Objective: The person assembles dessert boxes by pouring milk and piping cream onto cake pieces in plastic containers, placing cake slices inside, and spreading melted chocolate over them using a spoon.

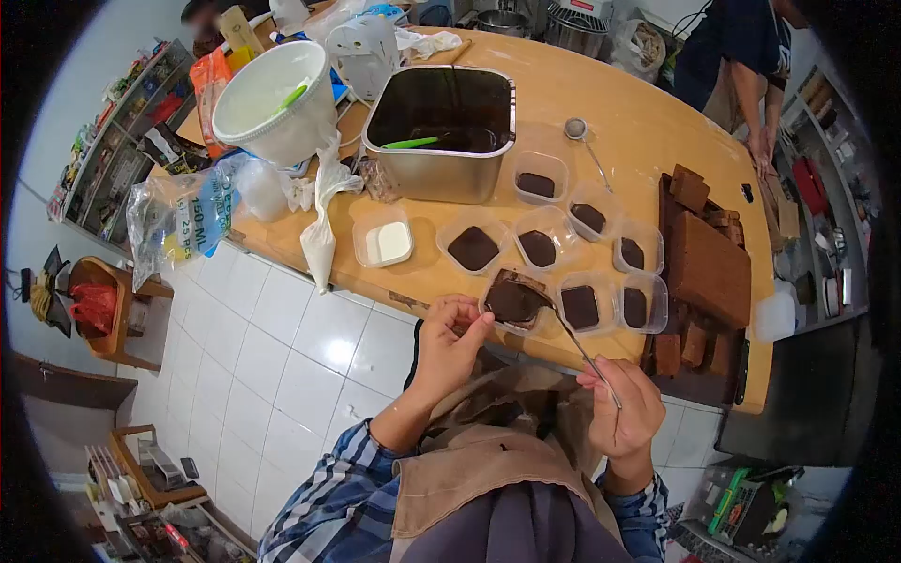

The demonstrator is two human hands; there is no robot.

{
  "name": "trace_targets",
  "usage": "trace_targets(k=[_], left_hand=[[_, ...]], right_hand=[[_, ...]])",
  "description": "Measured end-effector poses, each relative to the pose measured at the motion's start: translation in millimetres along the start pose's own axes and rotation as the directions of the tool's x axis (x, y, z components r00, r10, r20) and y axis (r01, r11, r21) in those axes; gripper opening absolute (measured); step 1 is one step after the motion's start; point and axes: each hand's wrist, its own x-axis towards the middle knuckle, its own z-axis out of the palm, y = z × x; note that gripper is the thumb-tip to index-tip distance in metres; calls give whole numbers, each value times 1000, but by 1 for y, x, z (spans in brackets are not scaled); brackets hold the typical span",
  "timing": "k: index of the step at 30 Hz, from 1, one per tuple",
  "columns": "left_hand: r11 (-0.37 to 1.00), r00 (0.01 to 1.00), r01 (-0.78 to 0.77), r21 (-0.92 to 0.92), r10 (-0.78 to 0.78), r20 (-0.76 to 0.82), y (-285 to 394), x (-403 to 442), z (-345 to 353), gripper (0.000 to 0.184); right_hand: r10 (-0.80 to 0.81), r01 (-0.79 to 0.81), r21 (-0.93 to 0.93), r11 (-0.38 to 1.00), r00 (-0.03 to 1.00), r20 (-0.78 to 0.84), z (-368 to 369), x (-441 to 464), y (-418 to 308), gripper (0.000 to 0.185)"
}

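Observation:
My right hand [627,405] is closed on the handle of a metal spoon [584,352], whose tip lies in the dark chocolate of a clear square cup [515,298] at the table's front edge. My left hand [452,342] grips the near left side of that cup, thumb at its rim. Several clear cups with dark chocolate layers stand around it, among them one behind [473,249] and one to the right [581,307]. A cup with a white filling [389,241] stands to the left. Behind them is a deep metal pan [438,174] of dark chocolate holding a green utensil [410,144].
A white tub [274,117], a filled piping bag [320,239] and plastic packaging [181,220] are at the left. Brown cake blocks [710,270] lie on a dark tray at the right. A small strainer [575,129] lies behind the cups. Another person [741,70] stands at the back right.

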Motion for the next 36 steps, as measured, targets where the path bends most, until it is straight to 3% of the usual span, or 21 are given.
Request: trace_targets(k=[2, 5, 8, 11, 14, 17, 24, 36], left_hand=[[987, 992, 128, -99, -126, 26, 6, 1, 2, 11], [974, 987, 161, -158, -155, 51, 6, 1, 4, 9], [993, 999, 34, -115, -34, -1, -12, 3, 6, 11], [896, 984, 178, -406, -175, 44, 5, 2, 8, 13], [823, 972, 235, -517, -207, 112, 18, 1, 10, 16], [810, 954, 296, -506, -280, 109, 19, 2, 9, 14], [807, 950, 311, -502, -272, 151, 25, -1, 1, 4], [812, 947, 321, -487, -269, 176, 36, -7, -2, 13]], right_hand=[[-3, 3, 8, 1000, 1000, -13, 1, 0, 1, 21], [-5, 5, 4, 1000, 1000, -18, 0, -2, 2, 21], [-6, 6, 0, 1000, 1000, -31, -1, -3, 5, 21], [-11, 11, -1, 1000, 998, -55, -2, -6, 8, 20], [9, -7, 23, 1000, 997, -73, -2, -6, 8, 20], [15, -13, 40, 999, 998, -64, -2, -6, 7, 20], [-19, 18, 48, 999, 1000, 20, -4, -7, 6, 21], [6, -6, 23, 1000, 1000, 1, -3, -7, -2, 23]])
